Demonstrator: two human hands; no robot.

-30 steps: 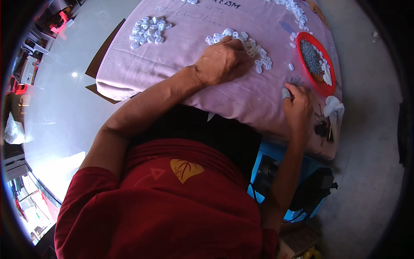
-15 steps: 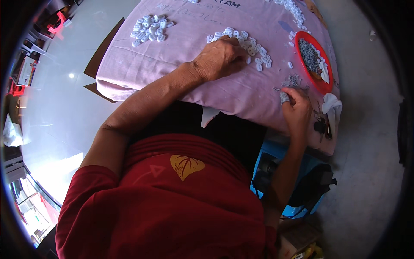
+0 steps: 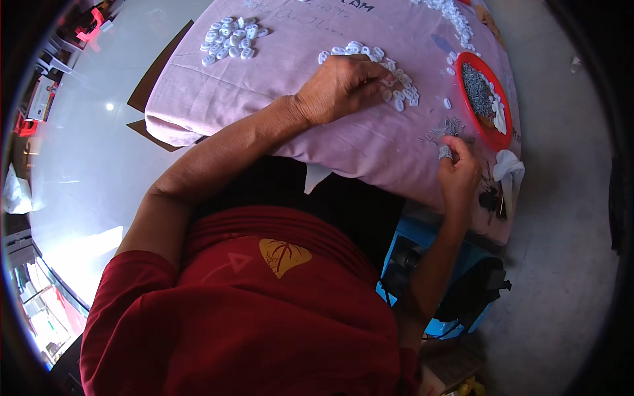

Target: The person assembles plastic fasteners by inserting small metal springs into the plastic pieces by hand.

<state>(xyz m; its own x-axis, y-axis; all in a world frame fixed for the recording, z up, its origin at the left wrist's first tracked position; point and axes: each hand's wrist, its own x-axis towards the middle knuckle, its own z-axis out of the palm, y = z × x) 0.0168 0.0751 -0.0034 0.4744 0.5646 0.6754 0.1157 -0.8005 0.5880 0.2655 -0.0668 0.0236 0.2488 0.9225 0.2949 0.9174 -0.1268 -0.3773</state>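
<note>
The left hand lies knuckles up on the pink cloth, fingers curled down into a heap of small white plastic pieces; whether it has closed on any of them cannot be told, since the fingertips are hidden under the hand. The right hand rests at the near edge of the cloth, its fingers pinched around a small grey metal piece, just beside a loose scatter of thin metal pins. Beyond that scatter sits a red tray holding a dark mass of the same pins and a few white pieces. A second heap of white pieces lies on the cloth well to the left of the left hand. A third line of white pieces runs along the cloth beyond the tray. A crumpled white rag lies just right of the right hand.
</note>
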